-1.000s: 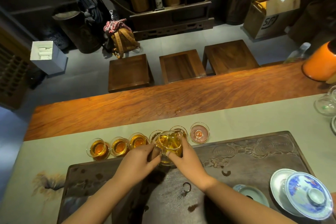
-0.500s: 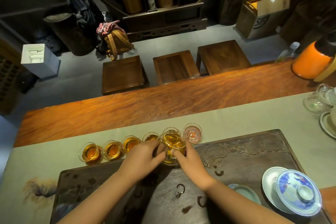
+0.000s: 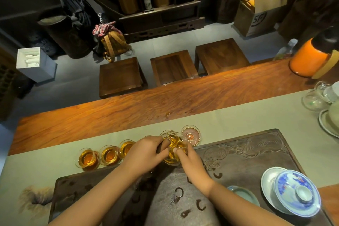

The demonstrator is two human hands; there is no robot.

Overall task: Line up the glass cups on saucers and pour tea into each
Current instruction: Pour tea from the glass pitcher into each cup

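Head view: the only camera, looking down on the tabletop point(image 3: 238, 121) and its dark carved tea tray point(image 3: 256, 152).
Step in hand: pouring. A glass pitcher point(image 3: 174, 149) of amber tea sits at centre frame, tipped toward the upper right.
Left hand point(image 3: 145, 154): its grip curls round the pitcher's left side.
Right hand point(image 3: 190, 159): fingers pinch the pitcher's right wall from below.
Filled cups point(image 3: 108, 155): three glass cups with tea stand in a row left of centre, close together.
Last cup point(image 3: 190, 135): upper right of the pitcher, just beside its lip, almost empty (only a pinkish trace at the bottom).
Next move, as I judge it: bring the spout over the last cup and tilt gently, stopping short of the rim; tea rings already mark the tray.
Hidden: any cups behind the left hand and pitcher are mostly covered, so I cannot tell their fill.
Saucers: too glassy to separate from the cups.
Cut off: glassware point(image 3: 315, 99) at the right edge.
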